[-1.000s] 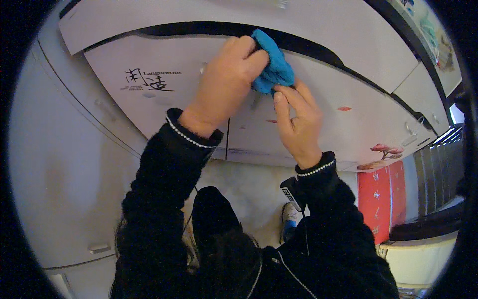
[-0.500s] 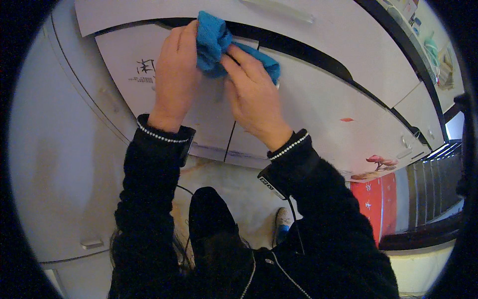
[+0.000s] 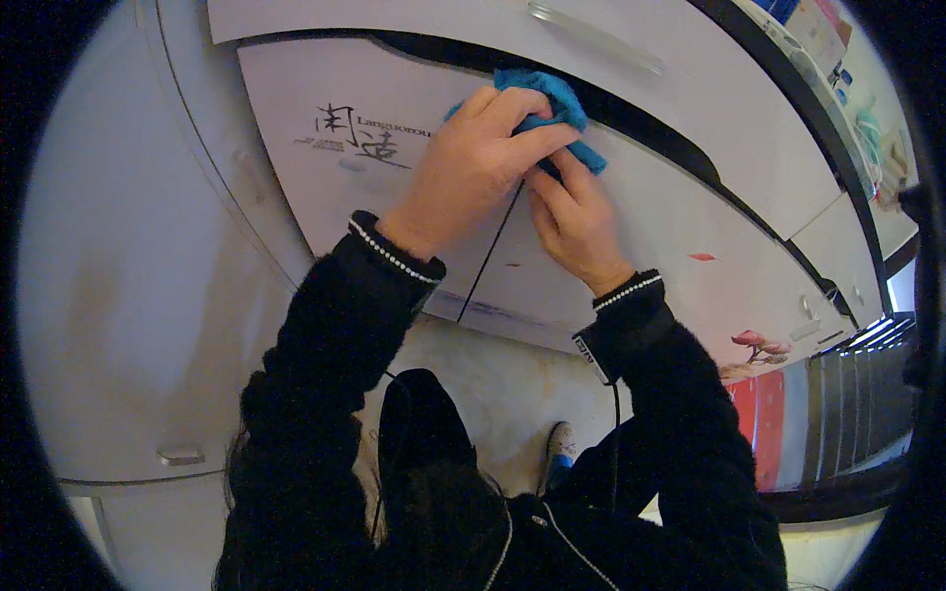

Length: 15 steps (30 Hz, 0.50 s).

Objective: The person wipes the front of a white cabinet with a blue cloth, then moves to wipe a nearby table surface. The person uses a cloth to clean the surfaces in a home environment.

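A crumpled blue cloth (image 3: 554, 91) is bunched at the top edge of a white cabinet door (image 3: 650, 217), just below a black trim strip (image 3: 631, 118). My left hand (image 3: 473, 158) has its fingers curled over the cloth from the left. From the right, my right hand (image 3: 581, 217) grips the cloth's lower part, its fingers touching those of my left hand. The dark gap (image 3: 490, 258) between two cabinet doors runs down below my hands. Part of the cloth is hidden under my fingers.
A white drawer front with a clear handle (image 3: 596, 37) lies above the trim. To the left stands a pale door panel (image 3: 128, 295) with a small handle (image 3: 181, 457). A red box (image 3: 759, 424) and a dark slatted rack (image 3: 857, 414) stand at the right.
Both hands have moved right along the cabinet's top edge with the cloth and drawn closer together. More of the left door's black lettering shows. The view has shifted slightly.
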Tool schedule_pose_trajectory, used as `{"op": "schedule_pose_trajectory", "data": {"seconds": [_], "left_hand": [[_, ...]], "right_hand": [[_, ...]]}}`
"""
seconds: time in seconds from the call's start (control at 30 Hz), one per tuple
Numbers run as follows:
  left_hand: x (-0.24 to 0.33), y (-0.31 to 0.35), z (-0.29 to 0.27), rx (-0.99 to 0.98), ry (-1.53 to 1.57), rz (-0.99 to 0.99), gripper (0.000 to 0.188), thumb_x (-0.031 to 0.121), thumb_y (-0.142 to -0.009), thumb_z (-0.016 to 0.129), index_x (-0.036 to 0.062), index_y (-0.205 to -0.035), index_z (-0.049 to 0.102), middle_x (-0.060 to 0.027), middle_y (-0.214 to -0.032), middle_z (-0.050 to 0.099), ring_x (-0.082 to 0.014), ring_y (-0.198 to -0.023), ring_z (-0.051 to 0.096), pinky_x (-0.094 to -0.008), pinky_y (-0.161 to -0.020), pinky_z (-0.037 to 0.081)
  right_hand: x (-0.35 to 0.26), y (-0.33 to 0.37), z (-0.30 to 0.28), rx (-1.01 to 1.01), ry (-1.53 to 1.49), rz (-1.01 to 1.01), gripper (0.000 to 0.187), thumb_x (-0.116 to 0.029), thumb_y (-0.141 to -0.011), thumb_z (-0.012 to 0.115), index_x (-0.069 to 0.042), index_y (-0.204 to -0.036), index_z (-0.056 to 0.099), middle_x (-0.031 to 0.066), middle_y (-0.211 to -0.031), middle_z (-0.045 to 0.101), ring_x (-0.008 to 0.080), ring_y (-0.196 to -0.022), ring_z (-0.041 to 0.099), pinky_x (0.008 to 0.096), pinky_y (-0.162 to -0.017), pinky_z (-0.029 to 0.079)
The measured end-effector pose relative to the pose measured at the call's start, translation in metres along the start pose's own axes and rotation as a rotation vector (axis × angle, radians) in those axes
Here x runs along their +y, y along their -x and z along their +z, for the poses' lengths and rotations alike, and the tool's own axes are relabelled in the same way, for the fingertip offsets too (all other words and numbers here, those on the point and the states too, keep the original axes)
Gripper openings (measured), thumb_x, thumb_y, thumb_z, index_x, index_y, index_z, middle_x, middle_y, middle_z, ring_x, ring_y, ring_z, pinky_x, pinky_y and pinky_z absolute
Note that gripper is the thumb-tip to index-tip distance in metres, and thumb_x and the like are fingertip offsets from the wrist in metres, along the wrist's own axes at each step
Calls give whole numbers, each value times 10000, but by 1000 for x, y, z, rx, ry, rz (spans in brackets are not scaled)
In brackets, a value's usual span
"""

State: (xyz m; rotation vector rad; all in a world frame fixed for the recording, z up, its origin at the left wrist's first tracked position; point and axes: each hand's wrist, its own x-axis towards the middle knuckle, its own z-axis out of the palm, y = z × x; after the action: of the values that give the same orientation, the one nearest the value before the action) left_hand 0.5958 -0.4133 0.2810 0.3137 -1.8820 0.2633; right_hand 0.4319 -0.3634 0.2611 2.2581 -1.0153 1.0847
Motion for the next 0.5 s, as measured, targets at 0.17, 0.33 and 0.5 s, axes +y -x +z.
{"op": "schedule_pose_trajectory", "data": {"seconds": [0.17, 0.33, 0.5], "left_hand": [[-32, 17, -25, -25, -131, 4, 212, 71, -746, 626, 119, -951, 652, -49, -942, 564, -261, -859, 545, -351, -688, 471], [-70, 46, -46, 105, -176, -137, 213, 12, -715, 665, 91, -911, 641, -79, -930, 559, -285, -854, 566, -357, -728, 479], [-100, 72, -73, 173, -278, -273, 253, -38, -697, 675, 75, -921, 640, -99, -941, 560, -285, -869, 577, -345, -739, 487]], "right_hand": [[4, -9, 10, -51, 66, -205, 403, 13, -720, 659, -90, -1109, 637, 113, -1188, 587, 308, -1104, 573, 390, -879, 469], [-10, -27, 38, 1, 18, -190, 431, -3, -710, 648, -139, -1119, 636, 65, -1166, 606, 277, -1065, 580, 390, -881, 461], [-11, -47, 62, 29, -8, -220, 437, -4, -695, 669, -146, -1107, 641, 47, -1138, 619, 259, -1026, 595, 377, -867, 462]]}}
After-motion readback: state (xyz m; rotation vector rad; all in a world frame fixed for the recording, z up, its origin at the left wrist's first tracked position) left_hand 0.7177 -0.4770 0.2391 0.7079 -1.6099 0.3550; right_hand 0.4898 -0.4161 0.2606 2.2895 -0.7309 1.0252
